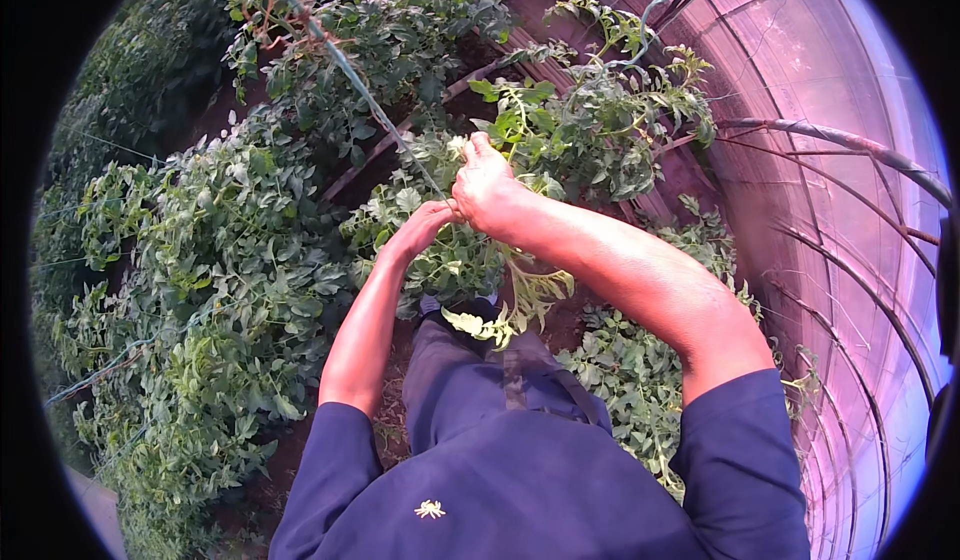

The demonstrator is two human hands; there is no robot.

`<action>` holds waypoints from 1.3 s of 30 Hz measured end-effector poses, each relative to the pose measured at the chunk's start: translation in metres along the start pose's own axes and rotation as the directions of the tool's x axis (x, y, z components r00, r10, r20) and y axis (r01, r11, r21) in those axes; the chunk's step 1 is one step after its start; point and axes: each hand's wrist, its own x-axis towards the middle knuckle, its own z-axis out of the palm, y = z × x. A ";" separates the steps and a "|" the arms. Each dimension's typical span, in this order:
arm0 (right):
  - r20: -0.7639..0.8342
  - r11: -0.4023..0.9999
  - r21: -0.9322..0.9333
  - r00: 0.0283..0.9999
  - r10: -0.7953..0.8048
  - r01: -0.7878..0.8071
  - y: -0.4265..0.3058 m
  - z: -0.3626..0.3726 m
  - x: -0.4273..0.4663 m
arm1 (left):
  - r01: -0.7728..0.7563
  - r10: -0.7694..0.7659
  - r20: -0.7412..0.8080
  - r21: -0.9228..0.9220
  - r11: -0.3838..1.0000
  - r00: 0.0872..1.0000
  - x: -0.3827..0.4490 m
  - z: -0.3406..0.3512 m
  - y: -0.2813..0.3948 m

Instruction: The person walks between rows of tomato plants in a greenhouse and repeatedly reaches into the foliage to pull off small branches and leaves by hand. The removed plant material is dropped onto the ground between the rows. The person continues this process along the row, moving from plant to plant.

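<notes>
Both my hands are together among leafy tomato plants (409, 200), at the lower end of a taut green twine (360, 87) that slants down from the upper left. My left hand (425, 224) has its fingertips closed on the twine, touching the heel of the other hand. Just above and to the right of it, my right hand (482, 177) is raised with thumb and fingers pinched near a pale shoot; what lies between them is partly hidden. A pale green leafy stem (529, 297) hangs below my right wrist, in front of my trousers.
Dense tomato plants (247, 222) fill the left side. At the right curves a plastic greenhouse wall (840, 72) with rusty metal hoops (847, 140). A looser twine (645, 27) hangs at the upper right. More plants (637, 380) grow below my right arm.
</notes>
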 end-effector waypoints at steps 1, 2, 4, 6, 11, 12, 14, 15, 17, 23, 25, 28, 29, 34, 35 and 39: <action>0.034 1.000 0.012 0.999 -0.011 0.011 -0.001 -0.004 -0.003 | 0.030 -0.031 0.042 0.024 0.999 0.999 0.000 -0.006 -0.006; 0.036 0.998 0.053 0.999 0.024 -0.026 -0.001 -0.004 0.002 | 0.106 -0.108 0.036 0.050 0.993 0.993 0.001 -0.010 -0.012; 0.092 0.979 0.203 0.996 0.004 -0.023 0.010 -0.008 -0.001 | 0.060 -0.061 0.037 0.034 0.998 0.997 -0.004 -0.009 -0.005; 0.168 0.890 0.454 0.985 -0.036 -0.045 0.019 -0.014 -0.001 | 0.148 -0.147 0.047 0.000 0.989 0.988 -0.010 -0.019 -0.017; 0.212 0.388 0.916 0.943 -0.256 -0.101 0.046 0.011 -0.005 | 0.071 -0.072 -0.044 -0.029 0.997 0.996 -0.027 -0.020 -0.021; 0.137 0.304 0.951 0.961 -0.238 -0.060 0.043 0.019 -0.011 | 0.040 -0.036 -0.088 0.048 0.998 0.995 -0.030 -0.021 -0.017; 0.031 0.179 0.984 0.976 -0.218 0.009 0.037 0.030 -0.017 | 0.088 -0.096 -0.097 -0.081 0.993 0.991 -0.040 -0.017 -0.011; 0.015 0.055 0.998 0.975 -0.223 -0.003 0.031 0.029 -0.020 | 0.110 -0.126 -0.108 -0.145 0.983 0.986 -0.047 -0.016 -0.007; -0.042 0.074 0.995 0.975 -0.220 0.060 0.020 0.024 -0.025 | 0.059 -0.078 -0.184 -0.109 0.992 0.980 -0.056 -0.022 -0.025; -0.153 -0.001 0.987 0.929 -0.338 0.162 -0.015 0.001 -0.035 | 0.004 -0.041 -0.211 -0.174 0.985 0.977 -0.072 -0.017 -0.032; -0.162 0.052 0.980 0.919 -0.360 0.193 -0.021 -0.006 -0.033 | 0.034 -0.066 -0.227 -0.140 0.990 0.972 -0.073 -0.006 -0.019; -0.064 0.560 0.823 0.995 -0.076 0.095 -0.021 -0.022 -0.044 | 0.100 -0.139 -0.282 -0.148 0.984 0.949 -0.075 -0.009 -0.035; -0.170 0.588 0.803 0.983 0.072 0.096 -0.012 -0.016 -0.067 | 0.129 -0.163 -0.270 -0.139 0.982 0.949 -0.075 -0.009 -0.031; -0.332 0.774 0.633 0.902 0.275 -0.003 0.057 -0.008 -0.154 | 0.097 -0.135 -0.276 -0.147 0.984 0.952 -0.085 -0.036 -0.064; -0.321 0.739 0.673 0.905 0.279 0.011 0.075 -0.001 -0.176 | 0.057 -0.086 -0.283 -0.109 0.992 0.955 -0.089 -0.043 -0.067; -0.159 0.619 0.771 0.895 0.416 -0.151 0.133 0.092 -0.266 | 0.027 -0.080 -0.292 -0.180 0.983 0.953 -0.089 -0.053 -0.074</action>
